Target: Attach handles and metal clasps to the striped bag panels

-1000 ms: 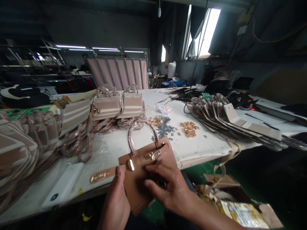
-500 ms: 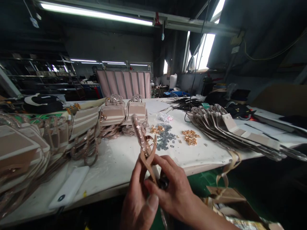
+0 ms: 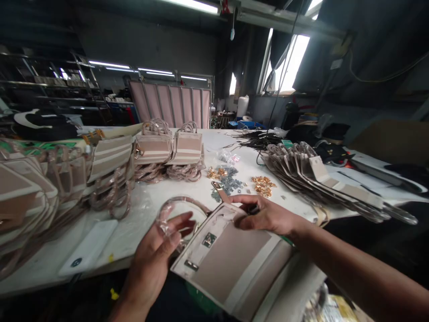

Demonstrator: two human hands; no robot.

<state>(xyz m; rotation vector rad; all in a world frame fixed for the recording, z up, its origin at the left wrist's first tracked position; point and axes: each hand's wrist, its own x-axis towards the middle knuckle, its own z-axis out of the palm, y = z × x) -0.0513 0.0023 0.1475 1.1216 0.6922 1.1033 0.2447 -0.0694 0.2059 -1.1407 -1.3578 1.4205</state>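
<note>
A beige bag panel (image 3: 248, 255) with pale stripes and small metal fittings lies tilted in front of the table edge. My right hand (image 3: 264, 214) grips its upper edge, thumb on the panel face, fingers curled behind. A tan strap with a gold-coloured fitting (image 3: 219, 191) sticks out beyond that edge. At the panel's left, my left hand (image 3: 161, 246) has its fingers apart beside the plastic-wrapped loop handle (image 3: 164, 212); the wrap touches the hand, and whether it is gripped is unclear.
Gold-coloured pieces (image 3: 263, 185) and grey metal pieces (image 3: 228, 181) lie on the white table (image 3: 147, 232). Beige bags (image 3: 187, 147) stand at the back and left; stacked panels (image 3: 301, 170) lie right. A white device (image 3: 89, 250) rests front left.
The bag piece has turned and opened out, showing its broad face. My left hand has moved left, away from my right hand, which has shifted up and right. The view has tilted down slightly.
</note>
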